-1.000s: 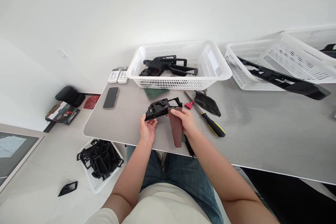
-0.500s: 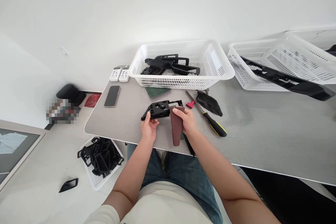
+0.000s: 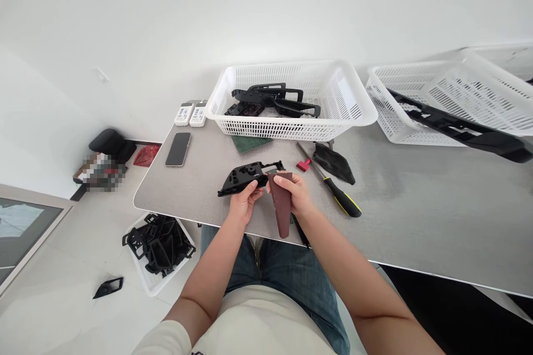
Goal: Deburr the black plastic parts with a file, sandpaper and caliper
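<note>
My left hand [image 3: 245, 203] grips the lower edge of a black plastic trim part [image 3: 241, 177], thumb on its near side. The part is tilted, with its molded inner side facing me and an open frame at its right end. In my right hand [image 3: 298, 194] is a folded strip of reddish-brown sandpaper [image 3: 281, 205], pinched under the thumb and hanging down. The strip's upper end overlaps the right end of the part; whether they touch there is hidden. Under the right wrist a thin black piece [image 3: 300, 231] lies at the table edge.
A yellow-and-black screwdriver [image 3: 341, 197], a small red tool [image 3: 303, 165] and a black pouch-like item [image 3: 333, 162] lie to the right. Behind are a green sheet [image 3: 252, 144] and a white basket [image 3: 291, 132] of black parts. A phone [image 3: 178, 150] lies left; a bin [image 3: 154, 287] stands below.
My left hand has slid right along the trim part, from its left end toward the middle. The part has shifted slightly left and tilted; the sandpaper has dropped a little.
</note>
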The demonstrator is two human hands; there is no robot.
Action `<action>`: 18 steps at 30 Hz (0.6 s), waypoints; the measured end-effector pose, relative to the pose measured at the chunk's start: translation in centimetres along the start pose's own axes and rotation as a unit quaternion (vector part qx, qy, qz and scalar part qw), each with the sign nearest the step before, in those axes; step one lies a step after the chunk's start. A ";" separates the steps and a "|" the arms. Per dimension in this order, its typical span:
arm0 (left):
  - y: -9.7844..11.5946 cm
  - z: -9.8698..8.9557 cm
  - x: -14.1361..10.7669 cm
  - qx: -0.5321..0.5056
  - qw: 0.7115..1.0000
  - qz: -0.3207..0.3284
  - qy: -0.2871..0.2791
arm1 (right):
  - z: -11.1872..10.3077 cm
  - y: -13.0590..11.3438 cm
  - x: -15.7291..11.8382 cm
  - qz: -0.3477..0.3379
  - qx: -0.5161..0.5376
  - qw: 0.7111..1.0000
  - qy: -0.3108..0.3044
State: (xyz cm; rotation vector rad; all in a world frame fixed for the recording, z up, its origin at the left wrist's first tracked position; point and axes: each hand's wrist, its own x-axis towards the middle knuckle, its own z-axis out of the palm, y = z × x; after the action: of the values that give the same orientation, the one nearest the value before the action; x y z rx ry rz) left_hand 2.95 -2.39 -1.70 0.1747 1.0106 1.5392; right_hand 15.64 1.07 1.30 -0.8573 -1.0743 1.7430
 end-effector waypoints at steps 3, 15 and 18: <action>0.2 -0.2 0.3 -0.027 0.999 0.018 0.029 | -0.2 -0.3 0.1 -0.009 0.022 0.998 0.057; -0.3 -0.4 0.2 0.017 0.999 0.028 -0.018 | -0.3 0.6 0.4 0.041 -0.062 0.996 0.053; -0.5 -0.6 0.1 0.036 0.996 0.078 -0.026 | -0.4 0.7 0.5 -0.004 -0.165 0.984 0.069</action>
State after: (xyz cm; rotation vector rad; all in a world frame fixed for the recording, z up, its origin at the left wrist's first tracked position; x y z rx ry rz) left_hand 2.91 -2.69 -2.43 0.3500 1.0315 1.6316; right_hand 15.57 1.54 0.47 -1.1589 -1.2900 1.4949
